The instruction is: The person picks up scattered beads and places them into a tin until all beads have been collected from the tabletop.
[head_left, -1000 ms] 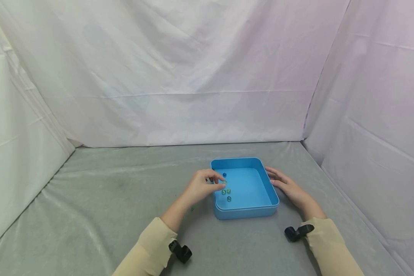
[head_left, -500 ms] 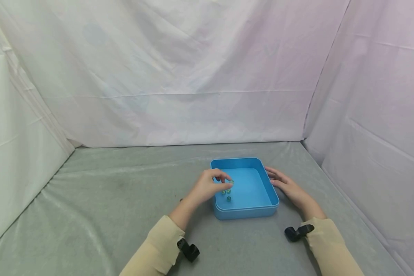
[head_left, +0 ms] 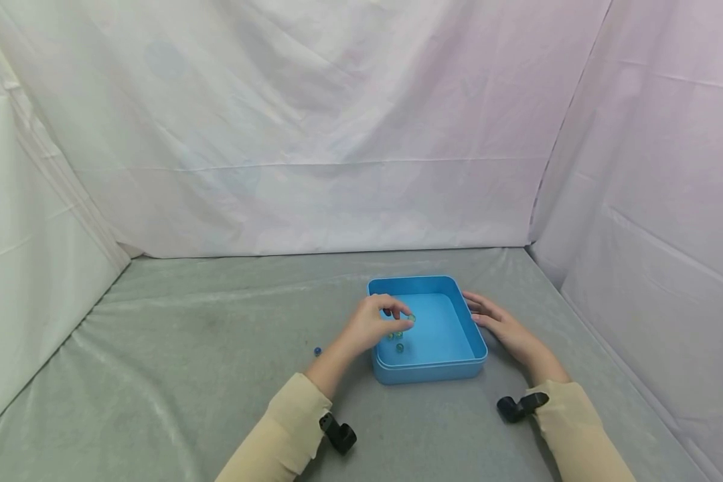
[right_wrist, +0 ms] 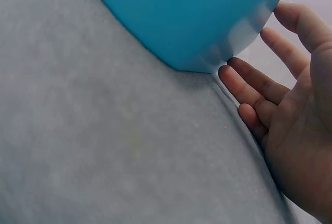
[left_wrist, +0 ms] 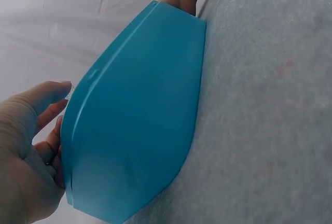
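My left hand (head_left: 369, 325) is over the left part of a blue square box (head_left: 430, 372). Its thumb and index finger pinch a clear greenish marble (head_left: 412, 318) above the box floor. In the left wrist view a sliver of that marble (left_wrist: 71, 91) shows at the thumb tip, mostly hidden behind the box wall. Below the hand lie a few more greenish marbles, one of them a darker green marble (head_left: 400, 347). On the other side my right hand (head_left: 506, 333) rests its extended fingertips against the box's right wall, as the right wrist view also shows.
A dark blue marble (head_left: 317, 351) lies on the grey cloth-covered table (head_left: 217, 375), just left of my left wrist. White curtains (head_left: 337, 201) close off the back and both sides.
My left hand has moved rightward, farther over the box, carrying the pinched marble. The blue marble on the table has come into view beside the wrist. My right hand stays put.
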Tool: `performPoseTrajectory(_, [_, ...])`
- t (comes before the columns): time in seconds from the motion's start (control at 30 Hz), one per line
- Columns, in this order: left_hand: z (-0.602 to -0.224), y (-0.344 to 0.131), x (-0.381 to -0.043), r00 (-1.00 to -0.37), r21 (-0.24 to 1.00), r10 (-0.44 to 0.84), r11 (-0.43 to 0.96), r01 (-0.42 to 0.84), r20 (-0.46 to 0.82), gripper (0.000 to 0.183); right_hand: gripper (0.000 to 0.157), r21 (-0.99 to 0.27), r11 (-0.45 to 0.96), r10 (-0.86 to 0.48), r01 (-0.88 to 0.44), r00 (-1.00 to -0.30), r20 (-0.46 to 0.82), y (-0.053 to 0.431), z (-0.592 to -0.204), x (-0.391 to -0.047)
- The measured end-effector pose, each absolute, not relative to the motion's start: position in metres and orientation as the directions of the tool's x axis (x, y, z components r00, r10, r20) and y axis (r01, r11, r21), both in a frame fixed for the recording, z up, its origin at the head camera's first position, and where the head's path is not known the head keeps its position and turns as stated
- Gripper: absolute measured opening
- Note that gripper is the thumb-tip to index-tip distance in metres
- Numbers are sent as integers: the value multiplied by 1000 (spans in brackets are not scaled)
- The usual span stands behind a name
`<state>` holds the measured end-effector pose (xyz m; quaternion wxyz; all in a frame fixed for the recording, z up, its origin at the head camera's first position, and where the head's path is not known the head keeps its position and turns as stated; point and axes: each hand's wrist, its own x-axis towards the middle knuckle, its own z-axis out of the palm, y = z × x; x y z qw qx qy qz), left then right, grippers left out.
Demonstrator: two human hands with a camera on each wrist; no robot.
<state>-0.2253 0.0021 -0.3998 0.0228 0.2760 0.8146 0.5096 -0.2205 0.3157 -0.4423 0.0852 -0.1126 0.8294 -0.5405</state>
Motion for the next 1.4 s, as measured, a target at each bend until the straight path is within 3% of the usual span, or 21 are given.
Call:
performPoseTrajectory(0.53, [-404, 10, -226, -854, 803, 461, 402, 441, 239, 8, 58, -912, 400, -270, -90, -962, -24, 317, -444, -222])
performPoseTrajectory(0.93, [-407, 14, -224, -829, 681, 474, 504, 531, 296, 9, 57, -909, 407, -267, -90, -963, -24, 318, -445, -223])
performPoseTrajectory(1.4, [-406, 9, -223, -819, 710, 492, 461, 533, 295, 25, 58, -908, 410, -266, -83, -964, -32, 317, -445, -223])
